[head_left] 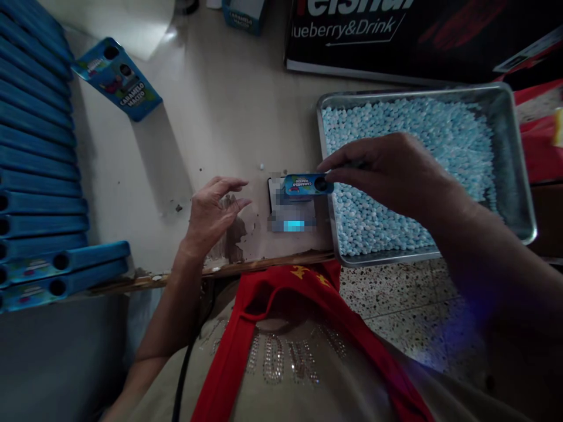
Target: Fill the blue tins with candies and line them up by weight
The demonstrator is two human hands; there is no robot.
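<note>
My right hand (373,170) pinches the right end of a small blue candy box (303,184) printed "Caramelo Macizo". The box is over a small digital scale (278,221), whose display glows blue; whether it rests on the scale, I cannot tell. Part of the scale is pixelated. My left hand (215,208) is left of the scale, fingers apart and curved, with nothing in it. Under my right wrist, a metal tray (530,193) holds a bed of small light-blue and white candies (396,223).
Many blue boxes (35,170) line the table's left side. Another candy box (125,82) stands behind my left hand, and a further blue box (241,20) is at the back. A large black carton (352,53) borders the tray. The table's worn wooden edge (246,266) runs in front of me.
</note>
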